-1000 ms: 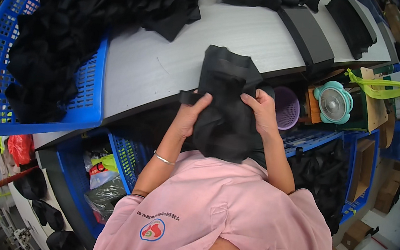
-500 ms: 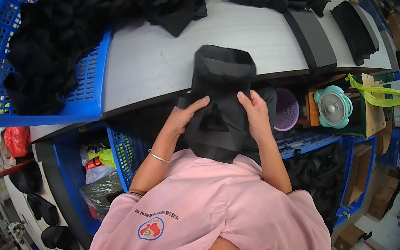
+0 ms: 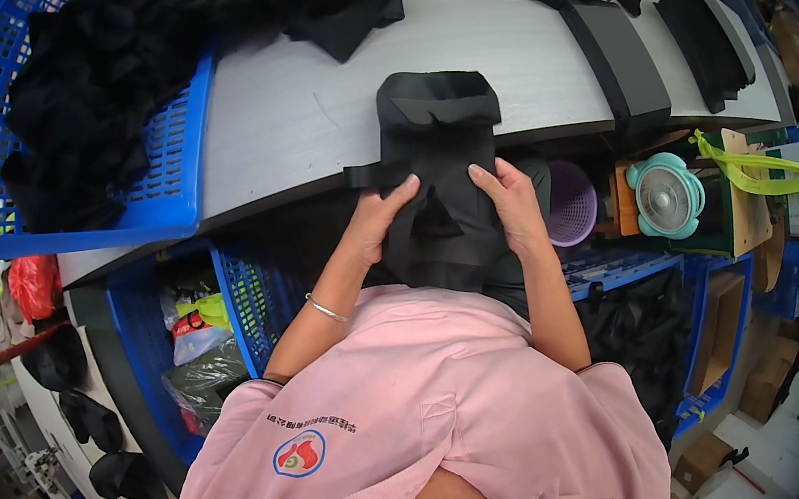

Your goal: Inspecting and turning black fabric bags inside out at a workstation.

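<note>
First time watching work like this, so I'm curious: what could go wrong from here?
The black strip jutting out by the left hand might fold under or snag. The black fabric piece, held at both sides, could slip if the right hand loosens. Cloth heaped in the blue basket could spill.

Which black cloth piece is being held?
The black cloth piece in front of the pink shirt, held by the left hand and right hand; the heap in the big blue basket touches neither.

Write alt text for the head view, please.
The left hand and right hand hold a black cloth at the edge of a table. A blue basket heaped with fabric stands left, a teal fan right.
</note>
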A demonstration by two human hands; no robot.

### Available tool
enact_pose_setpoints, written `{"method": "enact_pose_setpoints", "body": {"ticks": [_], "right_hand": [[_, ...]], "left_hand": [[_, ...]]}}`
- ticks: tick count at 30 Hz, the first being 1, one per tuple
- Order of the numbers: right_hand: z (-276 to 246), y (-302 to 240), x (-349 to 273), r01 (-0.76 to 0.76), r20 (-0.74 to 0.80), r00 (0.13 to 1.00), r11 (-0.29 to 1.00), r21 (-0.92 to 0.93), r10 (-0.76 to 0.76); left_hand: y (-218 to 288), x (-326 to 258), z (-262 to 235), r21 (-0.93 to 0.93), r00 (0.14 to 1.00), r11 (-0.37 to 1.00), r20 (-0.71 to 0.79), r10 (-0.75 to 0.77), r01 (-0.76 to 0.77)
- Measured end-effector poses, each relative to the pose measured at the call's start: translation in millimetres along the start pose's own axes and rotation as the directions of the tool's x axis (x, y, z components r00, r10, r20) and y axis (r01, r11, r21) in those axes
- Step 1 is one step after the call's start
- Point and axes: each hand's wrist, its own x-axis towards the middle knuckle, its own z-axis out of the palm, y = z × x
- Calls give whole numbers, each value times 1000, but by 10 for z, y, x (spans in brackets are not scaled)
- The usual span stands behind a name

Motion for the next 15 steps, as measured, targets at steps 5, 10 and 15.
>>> {"method": "enact_pose_setpoints", "body": {"ticks": [5,10,15], "right_hand": [[-24,-157,-171,-221,181,966,954,201,185],[86,-88,-195,-324,383,911,838,439,152],[151,-115,-121,-214,289,951,906,365,109]], "left_hand": [[4,-88,-8,-197,979,959,42,-201,205],[-114,-103,-16,-336,947,891,208,-245,305],[-88,-101,-49,-304,949,900,111,-293,314]]}}
